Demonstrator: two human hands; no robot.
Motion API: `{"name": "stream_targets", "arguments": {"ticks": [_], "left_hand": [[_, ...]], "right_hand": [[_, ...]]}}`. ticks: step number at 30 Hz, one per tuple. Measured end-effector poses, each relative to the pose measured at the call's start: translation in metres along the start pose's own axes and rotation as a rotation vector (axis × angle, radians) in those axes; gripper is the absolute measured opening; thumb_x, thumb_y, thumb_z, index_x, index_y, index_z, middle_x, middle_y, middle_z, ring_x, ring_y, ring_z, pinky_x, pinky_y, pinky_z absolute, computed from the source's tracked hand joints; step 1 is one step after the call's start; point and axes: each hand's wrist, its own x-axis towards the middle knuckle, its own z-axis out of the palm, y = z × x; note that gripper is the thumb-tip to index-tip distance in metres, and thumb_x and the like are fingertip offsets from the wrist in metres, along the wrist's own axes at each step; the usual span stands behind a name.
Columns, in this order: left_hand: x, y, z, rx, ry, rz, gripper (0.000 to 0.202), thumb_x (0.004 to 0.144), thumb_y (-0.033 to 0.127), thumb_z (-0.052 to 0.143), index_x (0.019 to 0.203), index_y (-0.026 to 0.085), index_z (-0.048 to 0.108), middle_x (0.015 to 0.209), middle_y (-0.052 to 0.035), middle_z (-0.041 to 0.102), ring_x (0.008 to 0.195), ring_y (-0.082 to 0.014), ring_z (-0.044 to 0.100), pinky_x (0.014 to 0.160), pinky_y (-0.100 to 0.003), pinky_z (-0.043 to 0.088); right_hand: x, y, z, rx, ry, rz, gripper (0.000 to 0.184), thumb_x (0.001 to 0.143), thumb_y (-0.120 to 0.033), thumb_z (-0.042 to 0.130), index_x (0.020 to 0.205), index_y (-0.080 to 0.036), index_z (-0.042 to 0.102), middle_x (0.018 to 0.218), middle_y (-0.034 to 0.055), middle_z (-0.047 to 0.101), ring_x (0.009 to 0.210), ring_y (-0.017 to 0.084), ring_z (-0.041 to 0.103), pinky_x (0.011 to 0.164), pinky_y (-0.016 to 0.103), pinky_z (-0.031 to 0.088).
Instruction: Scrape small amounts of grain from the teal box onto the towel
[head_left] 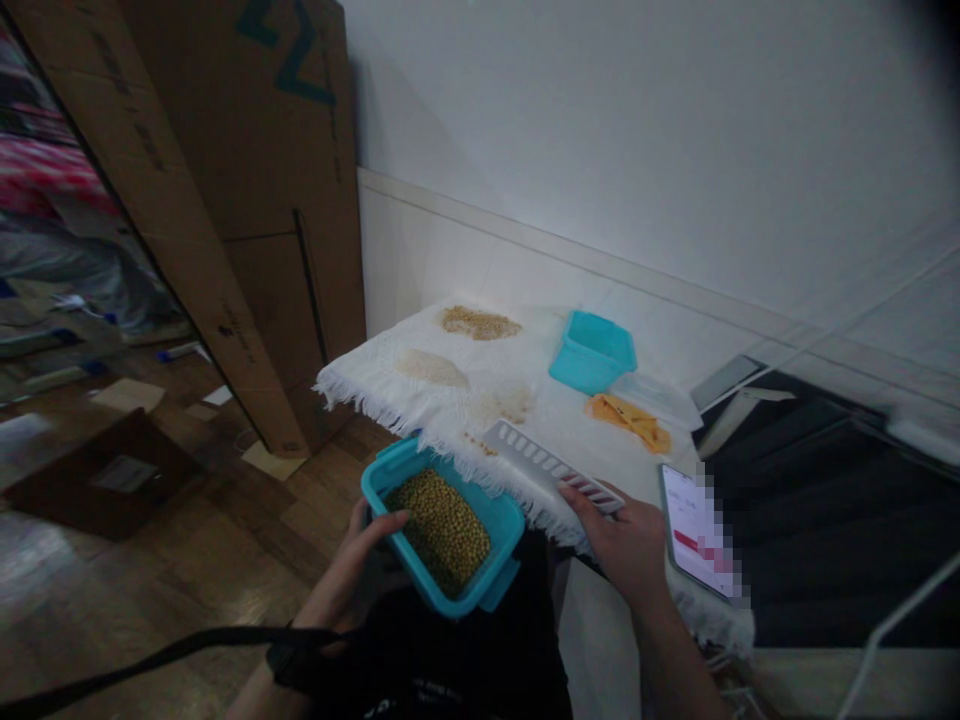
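Note:
My left hand [375,545] is closed on the rim of a turquoise plastic container [510,520], its thumb over the edge. Yellowish-green beans [442,520] fill the bottom. The container is tilted, just below the fringed front edge of a white cloth [375,370]. My right hand [622,540] grips a light grey slotted plastic strip [540,455], whose far end lies over the cloth's edge. Several loose beans [480,445] lie by that end. Farther back on the cloth are a pile of beans [480,323], a pale grain pile [431,367] and a thin whitish scatter [502,405].
A second turquoise container [589,355] stands at the back right, beside a clear lid [660,395] and an orange cloth [630,422]. A phone [697,530] lies at the right edge. A tall cardboard box [277,220] stands left, with a person's leg [82,265] beyond.

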Motion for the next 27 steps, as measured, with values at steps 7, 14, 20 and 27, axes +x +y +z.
{"name": "stream_targets", "arguments": {"ticks": [7, 14, 20, 27], "left_hand": [[0.003, 0.000, -0.002, -0.018, -0.019, -0.001, 0.067, 0.079, 0.036, 0.085, 0.136, 0.035, 0.049, 0.148, -0.0096, 0.062, 0.131, -0.0379, 0.065, 0.099, -0.056, 0.059], [-0.003, 0.002, -0.002, -0.003, -0.041, 0.028, 0.068, 0.077, 0.035, 0.085, 0.137, 0.032, 0.051, 0.150, -0.0111, 0.060, 0.133, -0.0403, 0.061, 0.098, -0.053, 0.059], [-0.003, 0.003, -0.001, 0.001, -0.044, 0.031, 0.066, 0.077, 0.034, 0.084, 0.134, 0.032, 0.050, 0.150, -0.0104, 0.060, 0.134, -0.0395, 0.060, 0.097, -0.052, 0.059], [-0.002, 0.004, -0.002, -0.001, -0.030, 0.018, 0.067, 0.080, 0.037, 0.084, 0.138, 0.035, 0.049, 0.150, -0.0099, 0.060, 0.132, -0.0377, 0.063, 0.099, -0.053, 0.059]], "right_hand": [[-0.002, -0.007, -0.004, -0.005, 0.009, -0.030, 0.036, 0.098, -0.052, 0.066, 0.088, -0.024, 0.086, 0.078, 0.0041, 0.083, 0.067, 0.024, 0.081, 0.060, 0.027, 0.063], [-0.006, -0.018, -0.007, 0.045, -0.110, 0.030, 0.032, 0.096, -0.053, 0.067, 0.090, -0.029, 0.087, 0.081, 0.0021, 0.084, 0.070, 0.025, 0.081, 0.066, 0.029, 0.064], [0.020, -0.017, 0.015, 0.088, -0.013, 0.151, 0.040, 0.091, -0.058, 0.067, 0.087, -0.023, 0.087, 0.080, 0.0055, 0.083, 0.073, 0.028, 0.081, 0.064, 0.031, 0.064], [0.011, -0.018, 0.019, 0.187, -0.140, 0.184, 0.031, 0.090, -0.052, 0.070, 0.089, -0.026, 0.087, 0.081, 0.0026, 0.084, 0.074, 0.026, 0.081, 0.069, 0.030, 0.063]]}}
